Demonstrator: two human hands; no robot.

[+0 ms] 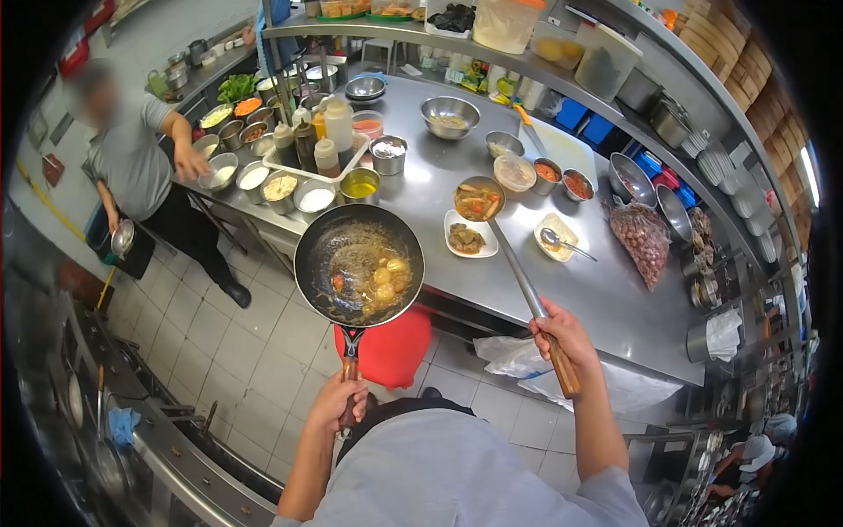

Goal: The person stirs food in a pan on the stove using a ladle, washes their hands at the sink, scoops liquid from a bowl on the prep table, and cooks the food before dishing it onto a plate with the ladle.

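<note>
My left hand [337, 402] is closed round the wooden handle of a dark frying pan [329, 255]. Oily sauce and several yellowish pieces lie in the pan, which hangs in front of the table edge. My right hand [564, 334] grips the wooden handle of a long metal ladle [518, 268]. Orange and brown food fills the ladle's bowl, above the steel table [439, 176]. Just below that bowl sits a white dish [465, 249] of brown food. To its right, a spoon [571, 246] rests in another white dish [549, 252].
At the left a person [132, 140] reaches toward the condiment containers and holds a metal bowl [123, 235]. A crate [272, 164] of squeeze bottles stands behind the pan. Below it is a red stool [395, 351]. A bag of onions [639, 241] lies at the right.
</note>
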